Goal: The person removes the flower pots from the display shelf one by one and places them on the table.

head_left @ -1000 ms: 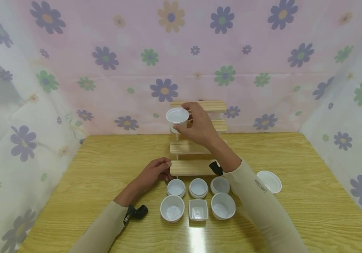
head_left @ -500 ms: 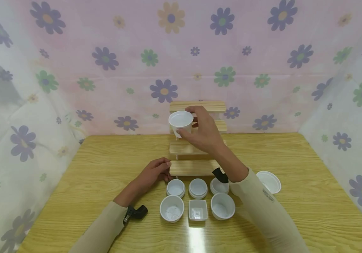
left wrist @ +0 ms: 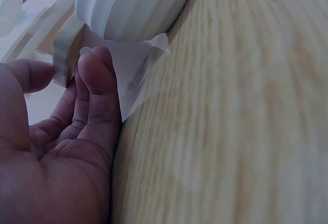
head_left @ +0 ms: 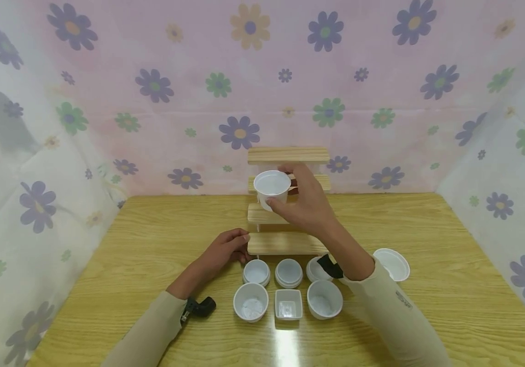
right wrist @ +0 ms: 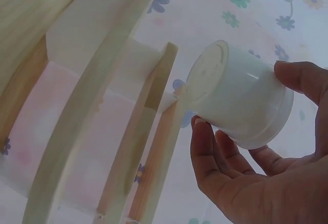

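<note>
My right hand (head_left: 307, 204) holds a white round pot (head_left: 271, 184) in the air, thumb on its near side and fingers behind. The pot stands in front of the upper steps of a tiered wooden shelf (head_left: 285, 243). Seen in the right wrist view, the pot (right wrist: 238, 98) hangs apart from the planks, its base toward them. At the shelf's lower left corner, my left hand (head_left: 226, 250) grips the end of the lowest plank. The left wrist view has the thumb on the plank end (left wrist: 66, 55) and the fingers curled beneath it.
Before the shelf stand two rows of white pots: round ones such as the front left pot (head_left: 251, 303) and a square pot (head_left: 288, 305) in the middle. A white shallow dish (head_left: 393, 265) lies to the right. Flowered cloth (head_left: 189, 102) hangs behind the wooden table (head_left: 152, 224).
My right hand has brought the pot lower and a little to the right, from beside the upper steps to in front of them. The left hand keeps its place on the shelf.
</note>
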### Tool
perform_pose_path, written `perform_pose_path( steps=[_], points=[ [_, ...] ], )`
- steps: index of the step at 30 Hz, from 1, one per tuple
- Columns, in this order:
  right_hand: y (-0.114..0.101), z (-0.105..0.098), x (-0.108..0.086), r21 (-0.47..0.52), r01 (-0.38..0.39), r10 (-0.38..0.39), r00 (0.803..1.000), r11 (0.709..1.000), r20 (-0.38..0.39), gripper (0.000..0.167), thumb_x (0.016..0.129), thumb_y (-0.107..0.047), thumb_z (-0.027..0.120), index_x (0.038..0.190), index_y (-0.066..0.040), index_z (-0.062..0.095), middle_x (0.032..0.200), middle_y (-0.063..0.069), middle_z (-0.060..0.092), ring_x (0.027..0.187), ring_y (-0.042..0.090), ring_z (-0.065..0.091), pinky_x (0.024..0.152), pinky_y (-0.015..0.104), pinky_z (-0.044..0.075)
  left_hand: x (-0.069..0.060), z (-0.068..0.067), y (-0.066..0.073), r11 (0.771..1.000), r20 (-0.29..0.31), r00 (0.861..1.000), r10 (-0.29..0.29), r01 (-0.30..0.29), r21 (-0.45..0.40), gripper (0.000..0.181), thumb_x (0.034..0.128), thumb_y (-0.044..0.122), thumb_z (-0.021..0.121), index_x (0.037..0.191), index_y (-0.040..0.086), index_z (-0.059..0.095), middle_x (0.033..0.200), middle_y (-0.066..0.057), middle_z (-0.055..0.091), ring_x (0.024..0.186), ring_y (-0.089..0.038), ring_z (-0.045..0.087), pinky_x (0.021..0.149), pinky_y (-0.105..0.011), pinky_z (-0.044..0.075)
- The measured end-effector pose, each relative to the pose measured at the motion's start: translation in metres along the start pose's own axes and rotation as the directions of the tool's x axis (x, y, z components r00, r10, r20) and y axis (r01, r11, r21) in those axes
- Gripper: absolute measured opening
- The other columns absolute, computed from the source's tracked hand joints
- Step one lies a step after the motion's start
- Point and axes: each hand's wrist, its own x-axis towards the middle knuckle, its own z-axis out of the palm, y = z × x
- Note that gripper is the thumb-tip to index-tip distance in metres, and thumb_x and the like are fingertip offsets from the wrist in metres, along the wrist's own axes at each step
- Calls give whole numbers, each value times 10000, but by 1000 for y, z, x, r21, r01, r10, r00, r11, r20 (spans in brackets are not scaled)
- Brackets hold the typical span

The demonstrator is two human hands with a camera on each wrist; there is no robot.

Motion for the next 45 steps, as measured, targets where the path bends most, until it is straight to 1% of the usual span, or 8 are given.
perform_pose_path(
  steps=[6,13,20,28,35,41,45],
  points=[
    [4,-6,-11,27,17,-17,1000,999,-3,688,856,-95,880,1430,-12,510,1349,134,574,1079,321,662,942,473,588,1,0,0,1000,-2,1000,1,-1,9,369,1134,293,516,1258,-47,587,925,-95,670,832,-180,666,732,-275,576],
    [3,-12,-22,22,9,-9,1000,1000,-5,670,874,-94,860,1440,-20,509,1360,105,573,1065,292,674,957,462,582,1,0,-1,1000,-12,1000,-6,7,15,369,1136,280,511,1260,-60,582,921,-100,667,824,-186,667,726,-273,576],
    [3,-17,-33,21,35,-35,999,999,-17,668,881,-90,853,1446,-4,507,1349,124,579,1062,313,673,956,521,576,0,0,-1,1000,-8,1000,1,-1,5,371,1140,274,505,1261,-70,571,920,-96,669,827,-189,670,730,-274,576],
    [4,-22,-42,-1,51,-51,998,999,-37,662,880,-102,863,1440,-21,520,1365,121,574,1116,313,684,940,472,589,0,0,-1,1000,-9,1000,4,-4,12,371,1138,279,510,1262,-66,571,922,-88,667,829,-182,674,732,-273,578],
    [7,-25,-54,-9,63,-64,997,998,-33,636,884,-107,861,1424,-20,536,1325,113,597,1074,298,689,922,476,595,1,3,-2,1000,-12,1000,4,-4,-9,317,1137,235,505,1237,-57,578,895,-82,667,810,-173,677,713,-266,578],
    [9,-30,-60,-47,99,-102,994,994,-50,636,881,-102,859,1420,-21,531,1331,88,604,1061,250,693,924,449,592,1,2,-2,1000,-10,1000,13,-13,8,332,1141,235,495,1256,-65,579,903,-82,663,814,-174,676,717,-265,577],
    [10,-34,-64,-52,111,-114,992,992,-52,637,889,-108,856,1430,-38,526,1329,73,601,1068,231,693,942,432,587,1,1,-2,1000,-8,1000,16,-16,13,341,1142,235,490,1265,-70,579,909,-81,672,812,-168,673,714,-264,575]
  ],
)
